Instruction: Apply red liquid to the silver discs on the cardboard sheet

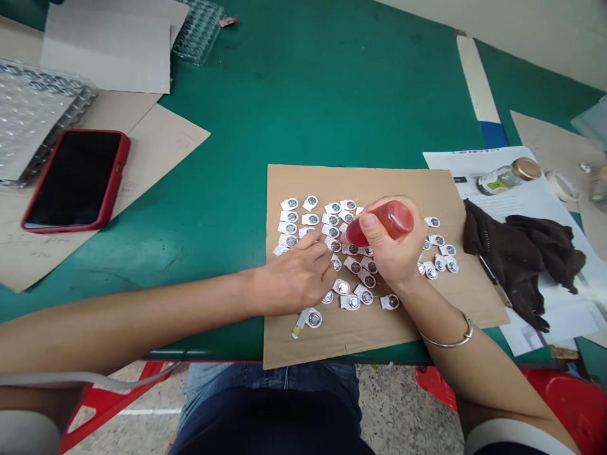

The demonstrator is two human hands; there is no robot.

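Note:
My right hand (pixel 396 256) is wrapped around a red squeeze bottle (pixel 397 218), tilted so its narrow end points down-left toward my left fingertips. My left hand (pixel 298 275) rests low over the brown cardboard sheet (pixel 360 180), fingers pinched together near the bottle's tip. What they hold, if anything, is too small to make out. Several small round metallic discs on white paper tabs (pixel 351 303) lie on the cardboard around both hands. One disc (pixel 313 318) near the front has a yellowish-ended strip (pixel 298 327) beside it. My hands hide some discs.
A red-cased phone (pixel 73 180) and a clear blister tray (pixel 28 120) lie at left on brown paper. To the right, a dark cloth (pixel 516 253), a pen-like tool (pixel 494 281) and a glass jar with a gold lid (pixel 507 177) lie on or near printed sheets (pixel 474 208).

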